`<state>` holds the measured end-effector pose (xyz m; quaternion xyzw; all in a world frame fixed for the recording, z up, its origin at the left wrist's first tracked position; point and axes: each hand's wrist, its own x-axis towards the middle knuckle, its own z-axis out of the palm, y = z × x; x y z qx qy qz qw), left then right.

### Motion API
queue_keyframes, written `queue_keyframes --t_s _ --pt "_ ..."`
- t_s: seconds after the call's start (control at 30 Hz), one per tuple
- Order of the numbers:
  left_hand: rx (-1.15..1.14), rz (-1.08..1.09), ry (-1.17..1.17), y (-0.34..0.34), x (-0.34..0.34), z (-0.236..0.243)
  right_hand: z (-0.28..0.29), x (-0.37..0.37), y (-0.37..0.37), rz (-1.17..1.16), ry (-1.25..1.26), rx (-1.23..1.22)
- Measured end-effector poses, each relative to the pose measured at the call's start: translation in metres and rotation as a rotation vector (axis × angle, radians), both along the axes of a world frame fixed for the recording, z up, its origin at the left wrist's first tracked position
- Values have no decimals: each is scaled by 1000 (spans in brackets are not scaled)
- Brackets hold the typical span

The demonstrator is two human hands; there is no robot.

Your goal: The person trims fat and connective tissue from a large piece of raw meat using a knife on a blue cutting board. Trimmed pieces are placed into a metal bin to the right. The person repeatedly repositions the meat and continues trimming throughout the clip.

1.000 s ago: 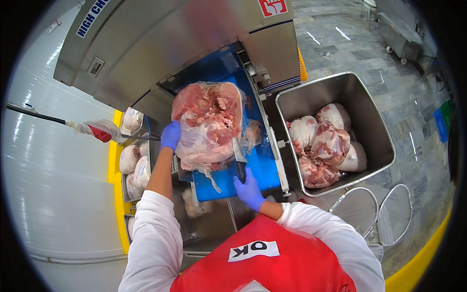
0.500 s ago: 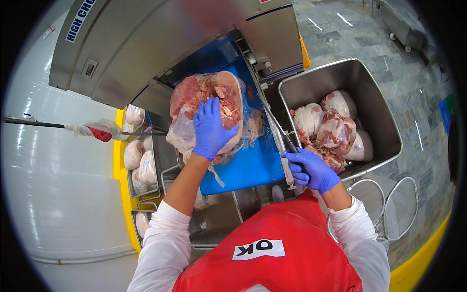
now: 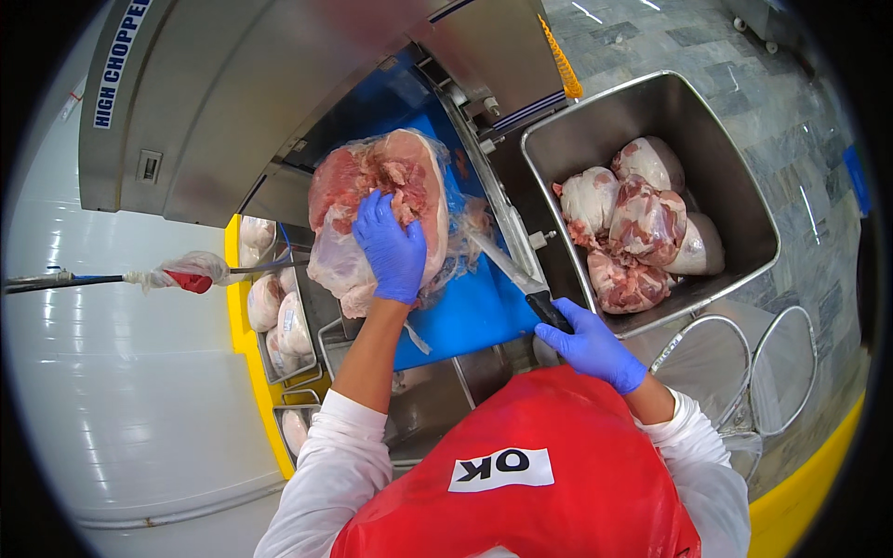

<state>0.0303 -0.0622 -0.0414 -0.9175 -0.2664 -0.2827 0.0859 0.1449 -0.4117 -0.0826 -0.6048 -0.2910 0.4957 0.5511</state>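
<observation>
A large cut of raw meat (image 3: 335, 260), pink with pale fat and partly wrapped in clear film, lies on the blue board (image 3: 502, 325). My left hand (image 3: 393, 249), in a blue glove, rests on top of it with thumb apart and fingertips pressed against the flesh; it is open. In my right hand (image 3: 595, 349), also gloved, is the black handle of a knife (image 3: 549, 312). The blade slants up and left over the board, its tip beside crumpled clear plastic film (image 3: 473, 232) at the meat's right side.
A steel tub (image 3: 735, 153) at the right contains several round pieces of meat (image 3: 648, 221). A large steel machine (image 3: 251, 84) stands behind the board. Trays of meat (image 3: 296, 323) sit at the left, near a rod (image 3: 84, 280) with a plastic-wrapped red part.
The knife has swung from the board's right edge leftward over the board, blade now near the film. My left hand's fingers bend more into the meat. The whole view has shifted slightly.
</observation>
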Motion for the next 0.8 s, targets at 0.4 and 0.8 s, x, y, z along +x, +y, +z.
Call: queue_keyframes --t_s 0.4,0.8 --pt "-91 -28 -170 1 -24 -1 -2 -15 51 25 -73 44" --pt "-103 -23 -81 16 -48 4 30 57 105 303 -30 2"
